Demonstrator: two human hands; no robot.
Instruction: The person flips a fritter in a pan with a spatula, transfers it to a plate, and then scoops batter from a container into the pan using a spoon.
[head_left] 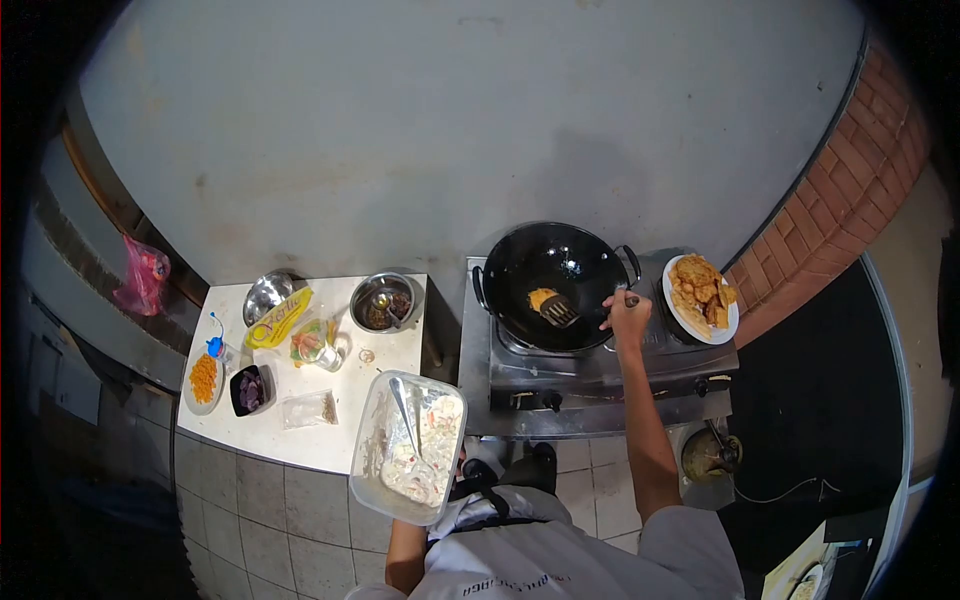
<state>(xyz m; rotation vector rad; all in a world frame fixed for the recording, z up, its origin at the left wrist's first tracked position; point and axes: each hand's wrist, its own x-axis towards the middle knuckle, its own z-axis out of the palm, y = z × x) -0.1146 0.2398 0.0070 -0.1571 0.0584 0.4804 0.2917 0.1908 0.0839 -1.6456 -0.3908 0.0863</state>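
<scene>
My right hand (627, 315) is closed around the handle of a slotted spatula (560, 313). The spatula's blade lies in a black wok (520, 255), against a small orange-brown fried piece (541, 298). The wok sits on a steel gas stove (600, 385). My left hand is mostly hidden beneath a clear plastic container (366, 420), holding it up in front of my body. Inside the container are a white, chunky batter (437, 430) and a metal spoon (405, 410), leaning with its handle toward the far side.
Right of the wok, a white plate (722, 335) bears fried pieces (700, 290). The white table (320, 445) at left holds metal bowls (384, 302), a yellow packet (278, 320), a black bowl (248, 388) and a plate of orange bits (202, 379). A grey wall stands behind.
</scene>
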